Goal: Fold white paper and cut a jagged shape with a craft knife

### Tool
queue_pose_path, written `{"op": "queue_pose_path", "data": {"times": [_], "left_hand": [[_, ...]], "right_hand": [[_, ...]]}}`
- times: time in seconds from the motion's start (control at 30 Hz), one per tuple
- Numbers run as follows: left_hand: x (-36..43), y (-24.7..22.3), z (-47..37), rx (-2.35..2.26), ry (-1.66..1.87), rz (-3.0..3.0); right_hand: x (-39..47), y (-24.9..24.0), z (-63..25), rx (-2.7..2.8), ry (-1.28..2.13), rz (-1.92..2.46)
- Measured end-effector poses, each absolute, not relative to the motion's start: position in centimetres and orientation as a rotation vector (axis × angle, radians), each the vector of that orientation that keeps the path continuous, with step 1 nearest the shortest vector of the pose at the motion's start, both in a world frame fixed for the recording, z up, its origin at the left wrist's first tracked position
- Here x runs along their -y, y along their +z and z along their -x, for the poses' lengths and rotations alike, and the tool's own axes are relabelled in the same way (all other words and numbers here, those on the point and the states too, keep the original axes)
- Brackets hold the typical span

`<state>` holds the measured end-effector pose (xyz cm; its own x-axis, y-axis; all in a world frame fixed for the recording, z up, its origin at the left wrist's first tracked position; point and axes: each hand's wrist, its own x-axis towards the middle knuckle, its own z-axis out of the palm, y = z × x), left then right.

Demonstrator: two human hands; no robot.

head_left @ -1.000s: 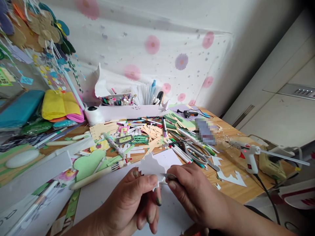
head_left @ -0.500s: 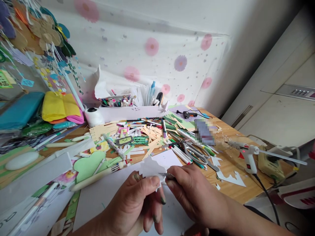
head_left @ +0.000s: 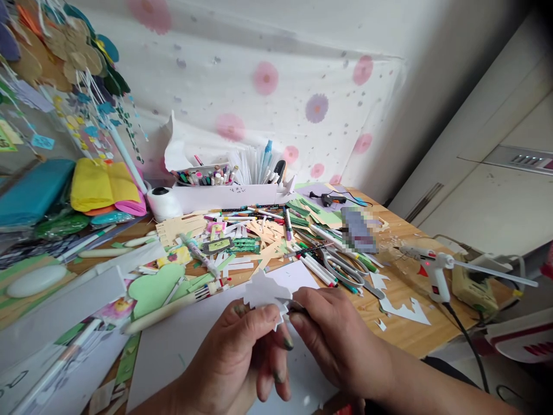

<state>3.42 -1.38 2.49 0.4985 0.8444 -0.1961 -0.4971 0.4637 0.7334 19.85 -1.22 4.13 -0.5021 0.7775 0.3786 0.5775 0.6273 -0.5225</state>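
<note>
By the left hand (head_left: 244,346), a jagged white paper cutout (head_left: 260,290) is pinched between thumb and fingers, held up over a large white sheet (head_left: 168,357). In the right hand (head_left: 337,334), curled closed just beside it, a small tool (head_left: 284,301) is gripped; only its grey pointed tip is seen, at the cutout's edge, and its kind cannot be told. Beyond the sheet, slim markers (head_left: 317,271) and large grey scissors (head_left: 374,289) are laid close together, and near them a notched white scrap (head_left: 410,311) is spread on the wooden table (head_left: 436,334). Farther right, a white glue gun (head_left: 440,279) is set. At the back, pens (head_left: 218,177) are gathered by a long white box (head_left: 233,199), behind which a flower-patterned covering (head_left: 302,80) is hung.
</note>
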Motion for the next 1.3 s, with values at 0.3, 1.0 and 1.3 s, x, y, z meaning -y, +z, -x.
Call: {"op": "queue_pose_path", "data": {"times": [0.3, 1.0, 1.3], "left_hand": [[1.2, 2.7, -3.6, -0.651, 0.924, -0.61], [1.1, 1.2, -3.4, -0.862, 1.039, -1.02], [0.8, 2.5, -3.7, -0.849, 1.086, -0.643]], "right_hand": [[1.2, 3.4, -20.1, 2.169, 0.366, 1.135], [0.8, 3.5, -19.7, 1.706, 1.246, 1.073], [1.2, 4.0, -20.5, 2.103, 0.661, 1.187]]}}
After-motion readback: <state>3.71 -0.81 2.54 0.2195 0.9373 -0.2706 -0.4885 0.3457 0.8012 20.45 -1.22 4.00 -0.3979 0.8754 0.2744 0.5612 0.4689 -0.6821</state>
